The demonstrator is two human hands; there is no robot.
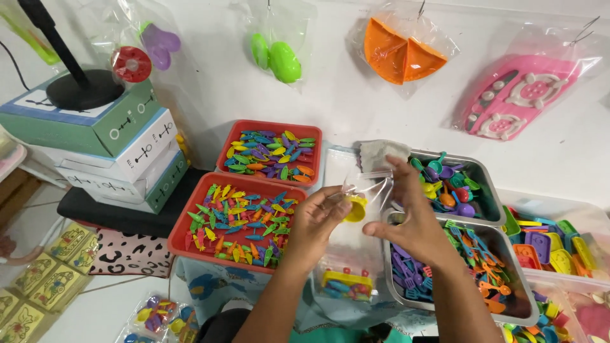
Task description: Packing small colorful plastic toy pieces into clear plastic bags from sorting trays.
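My left hand [316,219] and my right hand [410,219] together hold a small clear plastic bag [367,185] above the work surface. A small yellow toy piece [356,208] sits at the bag's mouth, at my left fingertips. My right hand spreads the bag's other side with thumb and fingers. Below the bag lies a filled clear packet [346,284] of mixed coloured toy pieces.
Two red trays [190,219] [223,149] of small coloured plastic utensils lie left. Metal trays [389,279] [486,184] with toy spoons and forks lie right, beside a clear bin [559,279] of toy pieces. Stacked boxes [121,152] stand far left. Bagged toys [403,51] hang on the wall.
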